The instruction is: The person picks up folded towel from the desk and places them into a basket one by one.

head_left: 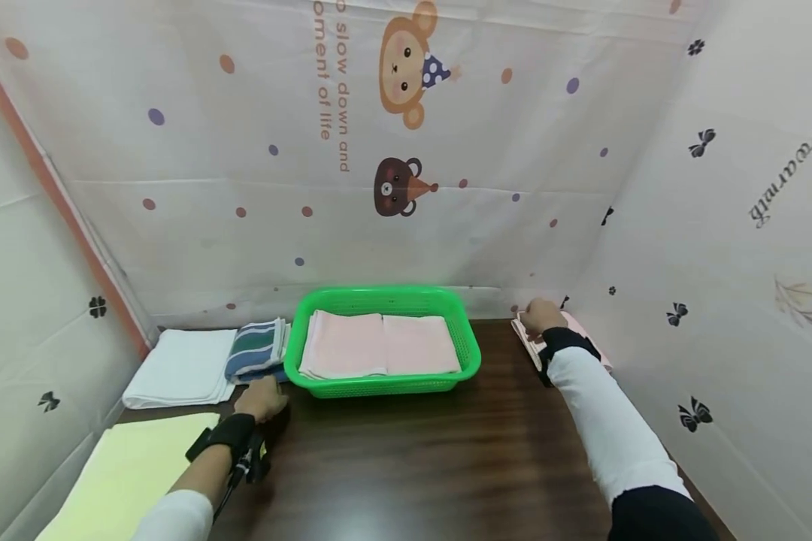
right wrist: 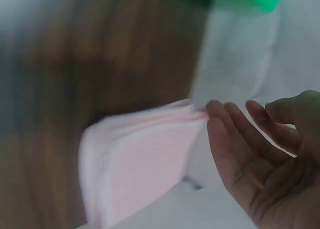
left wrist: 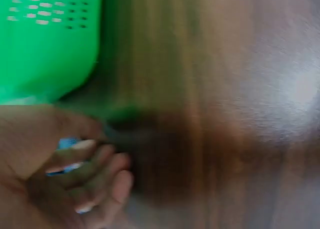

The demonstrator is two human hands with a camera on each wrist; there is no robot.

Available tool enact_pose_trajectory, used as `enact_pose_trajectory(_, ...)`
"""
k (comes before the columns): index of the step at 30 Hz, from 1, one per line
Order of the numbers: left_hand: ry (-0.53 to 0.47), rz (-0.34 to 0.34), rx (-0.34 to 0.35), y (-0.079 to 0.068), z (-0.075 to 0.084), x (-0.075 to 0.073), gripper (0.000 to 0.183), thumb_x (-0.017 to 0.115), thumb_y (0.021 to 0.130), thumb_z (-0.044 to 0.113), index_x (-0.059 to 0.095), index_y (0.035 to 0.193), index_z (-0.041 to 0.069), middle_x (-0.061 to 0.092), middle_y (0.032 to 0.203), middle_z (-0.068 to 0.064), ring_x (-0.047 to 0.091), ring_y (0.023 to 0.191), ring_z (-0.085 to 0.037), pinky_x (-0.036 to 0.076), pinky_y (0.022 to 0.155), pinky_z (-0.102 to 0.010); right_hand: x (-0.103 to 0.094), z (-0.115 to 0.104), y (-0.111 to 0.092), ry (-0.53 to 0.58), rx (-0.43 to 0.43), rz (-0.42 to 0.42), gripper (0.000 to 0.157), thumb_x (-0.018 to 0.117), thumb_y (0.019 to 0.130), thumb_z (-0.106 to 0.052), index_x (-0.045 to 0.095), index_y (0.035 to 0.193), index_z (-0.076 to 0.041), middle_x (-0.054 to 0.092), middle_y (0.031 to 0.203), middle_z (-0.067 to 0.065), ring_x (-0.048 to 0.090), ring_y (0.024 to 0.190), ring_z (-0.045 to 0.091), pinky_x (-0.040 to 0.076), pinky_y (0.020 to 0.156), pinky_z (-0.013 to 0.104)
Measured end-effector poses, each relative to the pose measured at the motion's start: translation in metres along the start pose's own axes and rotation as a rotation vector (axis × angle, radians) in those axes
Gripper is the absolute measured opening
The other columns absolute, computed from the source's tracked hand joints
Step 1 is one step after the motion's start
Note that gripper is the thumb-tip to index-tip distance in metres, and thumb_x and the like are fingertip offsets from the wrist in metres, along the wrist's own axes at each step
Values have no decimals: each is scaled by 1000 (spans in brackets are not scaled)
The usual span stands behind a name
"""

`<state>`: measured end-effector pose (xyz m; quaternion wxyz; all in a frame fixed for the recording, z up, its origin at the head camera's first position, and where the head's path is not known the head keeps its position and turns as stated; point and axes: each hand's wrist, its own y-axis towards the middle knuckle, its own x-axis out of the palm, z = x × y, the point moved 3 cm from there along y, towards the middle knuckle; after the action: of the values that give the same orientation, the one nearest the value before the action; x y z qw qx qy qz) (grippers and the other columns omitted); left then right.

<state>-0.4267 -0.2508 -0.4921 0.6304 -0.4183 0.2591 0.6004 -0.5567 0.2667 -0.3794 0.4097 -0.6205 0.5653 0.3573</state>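
Note:
At the right end of the table, my right hand (head_left: 541, 317) is at a folded pink towel (head_left: 574, 323). In the right wrist view its fingers are lightly bent, with the fingertips right at a corner of the towel (right wrist: 150, 164) and the thumb apart from it. My left hand (head_left: 262, 398) is low over the table, just in front of a striped blue, green and white folded towel (head_left: 253, 346). Loosely curled fingers (left wrist: 120, 186) with nothing in them show in the left wrist view. A green plastic basket (head_left: 471, 361) holds folded pink towels (head_left: 352, 346) side by side.
A folded white towel (head_left: 183, 368) lies at the back left, and a pale yellow cloth (head_left: 128, 473) in front of it. Printed fabric walls (head_left: 196, 240) enclose the back and both sides of the dark wooden table (head_left: 406, 466).

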Motion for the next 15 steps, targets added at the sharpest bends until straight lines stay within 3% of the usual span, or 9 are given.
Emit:
enact_pose_trajectory(3,-16,21,-20,-1,-12,6,36,70,91,24,43,71,10,43,65,-1,49,58,-18,42,54,-30,15,25,5,-110,28,19,25,45,92,-9,62,77,0,71,75,14,68,65,24,53,57,34)
enact_pose_trajectory(6,-34,-36,-52,1,-15,6,44,74,91,27,39,66,14,38,63,2,47,57,-16,52,55,-32,34,49,10,-218,11,0,26,48,91,-8,67,100,7,72,104,26,70,94,39,57,76,48)
enact_pose_trajectory(9,-49,-99,-71,3,-10,3,48,73,92,24,37,62,16,35,60,3,46,56,-14,57,54,-33,50,70,12,-275,-20,-25,42,50,93,-10,58,127,14,60,130,36,59,119,52,53,96,59)
enact_pose_trajectory(15,-105,-193,-99,6,1,0,44,72,93,20,39,66,13,38,69,-1,47,66,-17,60,64,-36,67,108,7,-231,58,-63,50,33,103,-13,38,147,9,34,150,40,33,135,65,39,107,73)
